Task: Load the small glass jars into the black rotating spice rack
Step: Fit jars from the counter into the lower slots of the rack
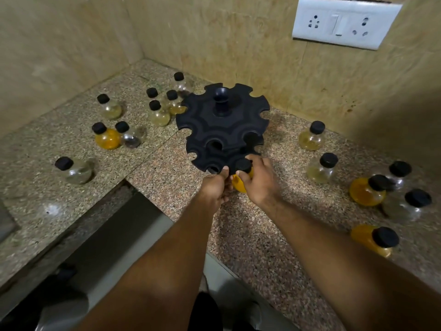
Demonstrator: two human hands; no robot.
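The black rotating spice rack (pixel 222 130) stands on the granite counter in the corner, with two notched tiers and a central post. At the lower tier's near edge, my right hand (pixel 259 180) grips a yellow-filled jar (pixel 239 183) with a black cap, its neck at one of the notches. My left hand (pixel 214 187) holds the rack's lower rim just left of that jar. Several round glass jars with black caps stand loose on the counter to the left (pixel 107 137) and to the right (pixel 322 168).
Tiled walls close the corner behind the rack, with a white socket panel (pixel 343 22) high on the right. The counter (pixel 257 235) has a step edge at the lower left with a dark gap below. One jar (pixel 374 240) lies tipped near my right forearm.
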